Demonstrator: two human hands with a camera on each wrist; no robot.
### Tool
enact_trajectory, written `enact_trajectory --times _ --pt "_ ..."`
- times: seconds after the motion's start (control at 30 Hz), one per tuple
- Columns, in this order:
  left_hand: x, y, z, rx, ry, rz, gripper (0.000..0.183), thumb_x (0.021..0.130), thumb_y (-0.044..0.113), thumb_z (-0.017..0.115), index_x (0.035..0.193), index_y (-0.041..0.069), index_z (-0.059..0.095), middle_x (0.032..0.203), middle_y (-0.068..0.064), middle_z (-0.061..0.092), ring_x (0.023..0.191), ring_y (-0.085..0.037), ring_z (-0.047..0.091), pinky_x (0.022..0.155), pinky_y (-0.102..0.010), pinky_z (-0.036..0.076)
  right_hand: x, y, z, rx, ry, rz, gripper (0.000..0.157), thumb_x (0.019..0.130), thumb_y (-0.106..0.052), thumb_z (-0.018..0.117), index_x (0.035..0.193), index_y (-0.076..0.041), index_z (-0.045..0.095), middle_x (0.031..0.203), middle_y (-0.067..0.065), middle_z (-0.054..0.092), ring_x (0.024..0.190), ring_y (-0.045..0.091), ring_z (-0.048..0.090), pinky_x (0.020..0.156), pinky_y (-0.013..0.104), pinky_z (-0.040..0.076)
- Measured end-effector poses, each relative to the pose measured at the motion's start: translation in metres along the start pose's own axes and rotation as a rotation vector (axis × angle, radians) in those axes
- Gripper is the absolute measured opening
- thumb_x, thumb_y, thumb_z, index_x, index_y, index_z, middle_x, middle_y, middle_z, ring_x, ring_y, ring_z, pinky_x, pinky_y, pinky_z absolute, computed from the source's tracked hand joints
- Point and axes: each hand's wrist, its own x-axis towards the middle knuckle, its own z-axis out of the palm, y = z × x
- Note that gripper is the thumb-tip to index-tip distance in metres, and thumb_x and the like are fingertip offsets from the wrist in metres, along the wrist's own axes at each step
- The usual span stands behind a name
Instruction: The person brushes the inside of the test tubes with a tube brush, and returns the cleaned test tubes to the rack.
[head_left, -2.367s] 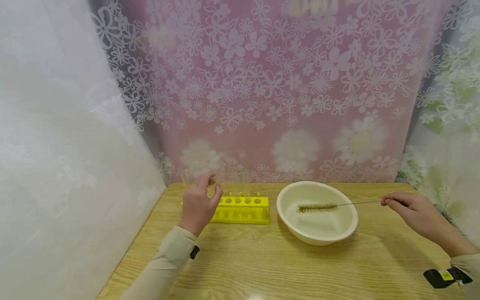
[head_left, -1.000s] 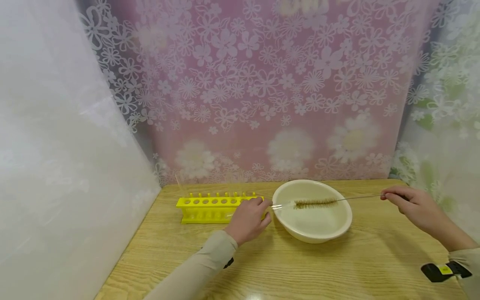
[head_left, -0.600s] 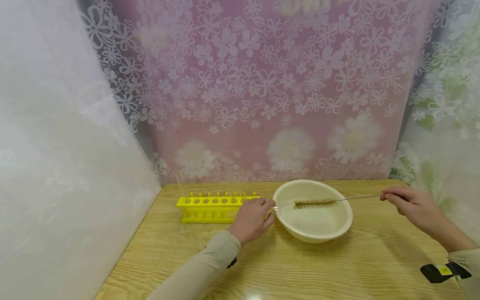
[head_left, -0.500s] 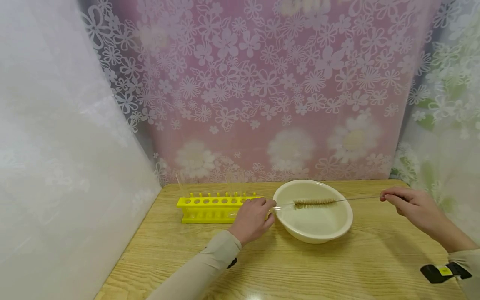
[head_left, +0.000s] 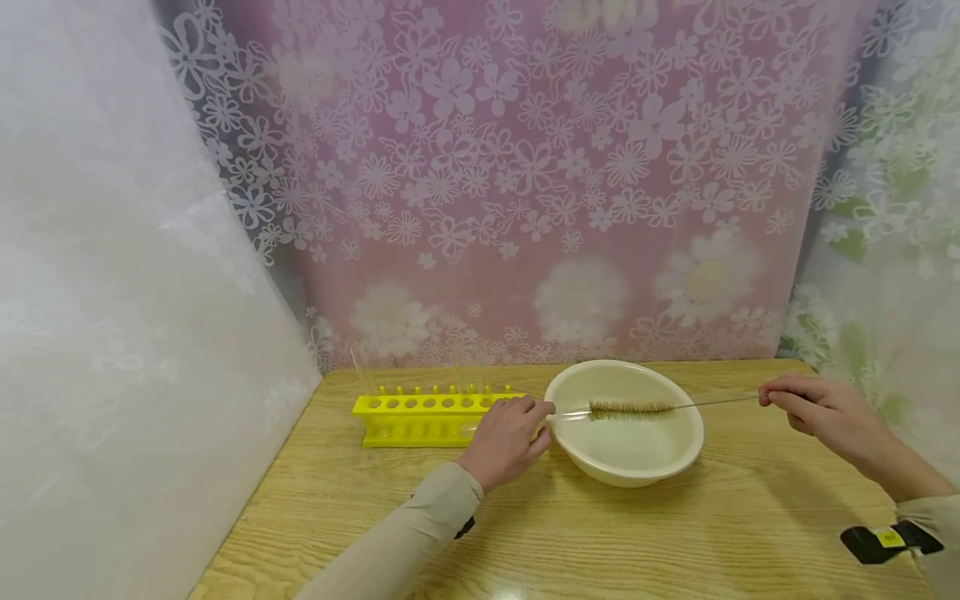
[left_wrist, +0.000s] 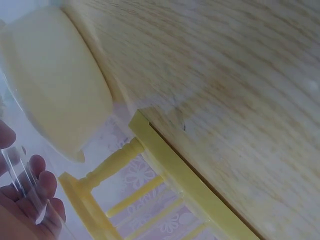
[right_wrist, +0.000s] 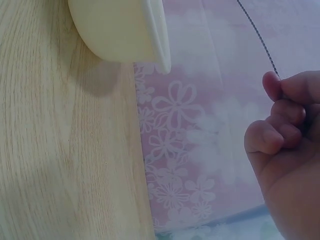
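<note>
In the head view my left hand holds a clear glass test tube lying nearly level, its end reaching over the left rim of a cream basin. The left wrist view shows the fingers curled round the tube. My right hand pinches the thin twisted wire handle of a test tube brush. The brush's tan bristles hang over the basin, and their tip is right at the tube's end. In the right wrist view, thumb and forefinger grip the wire.
A yellow test tube rack stands left of the basin, partly hidden by my left hand. Several clear tubes stand in it, one at its left end. A flowered pink curtain hangs behind the wooden table.
My left hand has moved from the rack's left part rightwards to the basin, bringing the test tube up to the brush tip. The right hand has stayed almost in place with the brush.
</note>
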Motion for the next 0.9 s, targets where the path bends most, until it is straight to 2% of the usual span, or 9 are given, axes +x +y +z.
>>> enact_trajectory --times 0.17,0.4,0.63,0.77,0.9 --pt "-0.0003 0.0001 0.0001 -0.004 0.005 0.010 0.024 0.098 0.022 0.057 0.119 0.020 0.067 0.086 0.006 0.061 0.068 -0.008 0.049 0.076 -0.033 0.052 0.0022 0.0007 0.0003 0.030 -0.031 0.008 0.023 0.107 -0.012 0.046 0.111 -0.005 0.068 0.087 -0.008 0.065 0.051 0.024 0.040 0.050 0.034 0.035" --pt "0.0009 -0.0014 0.0000 -0.023 -0.032 -0.032 0.025 0.099 0.024 0.054 0.122 0.021 0.065 0.093 0.005 0.064 0.074 -0.009 0.055 0.081 -0.034 0.054 0.0016 0.0040 -0.0010 0.055 -0.050 -0.007 0.025 0.106 -0.009 0.046 0.112 -0.012 0.069 0.091 -0.012 0.066 0.056 0.024 0.042 0.053 0.033 0.034" --pt "0.0015 -0.0028 0.0020 -0.043 -0.028 -0.018 0.025 0.098 0.023 0.056 0.121 0.020 0.066 0.091 0.005 0.064 0.072 -0.009 0.054 0.079 -0.033 0.053 0.0020 0.0037 -0.0004 0.015 -0.064 -0.002 0.025 0.107 -0.011 0.045 0.115 0.002 0.066 0.094 -0.012 0.066 0.059 0.023 0.045 0.057 0.031 0.035" --pt "0.0023 -0.0013 0.0020 -0.048 -0.040 0.001 0.025 0.098 0.023 0.057 0.121 0.020 0.066 0.091 0.005 0.062 0.071 -0.009 0.051 0.078 -0.034 0.051 0.0030 0.0034 0.0006 0.010 -0.054 -0.006 0.025 0.107 -0.012 0.045 0.114 0.000 0.066 0.091 -0.010 0.064 0.059 0.023 0.045 0.057 0.031 0.034" --pt "0.0021 0.0011 0.0029 -0.047 -0.046 0.001 0.024 0.098 0.023 0.059 0.121 0.020 0.066 0.094 0.005 0.064 0.075 -0.010 0.054 0.076 -0.033 0.049 0.0040 0.0018 0.0043 0.011 -0.046 -0.017 0.025 0.107 -0.012 0.045 0.113 0.000 0.066 0.089 -0.008 0.063 0.057 0.023 0.044 0.054 0.032 0.035"
